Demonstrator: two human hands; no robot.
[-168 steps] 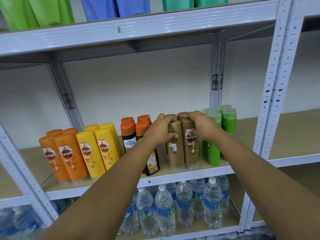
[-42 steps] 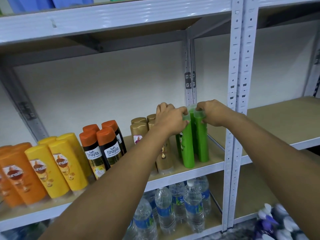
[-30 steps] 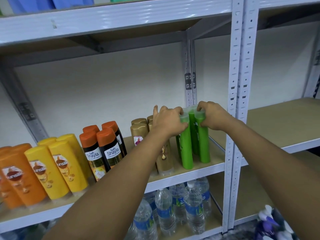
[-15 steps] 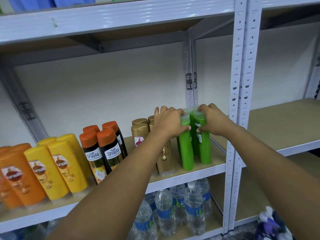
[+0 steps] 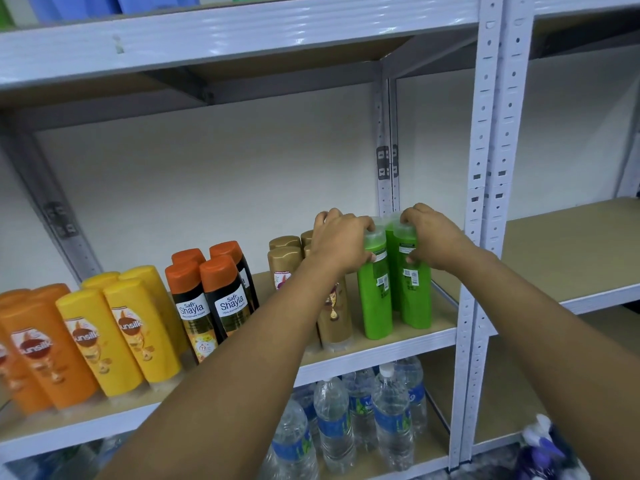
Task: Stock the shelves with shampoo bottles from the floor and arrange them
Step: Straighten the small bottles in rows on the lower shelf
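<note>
Both hands are up on the pale board shelf (image 5: 388, 344) now. The left hand (image 5: 341, 242) curls its fingers round the top of the left green plastic shampoo bottle (image 5: 374, 299), and the right hand (image 5: 431, 239) wraps the cap end of the right green plastic shampoo bottle (image 5: 415, 299). Both bottles stand upright at the shelf's right end, just beside the gold-capped tan bottles (image 5: 285, 258). Clear water bottles (image 5: 391, 417) stand on the shelf below.

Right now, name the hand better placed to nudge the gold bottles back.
Left. The left hand grips the green bottles right beside the gold bottles; the right hand sits on the far side.
</note>
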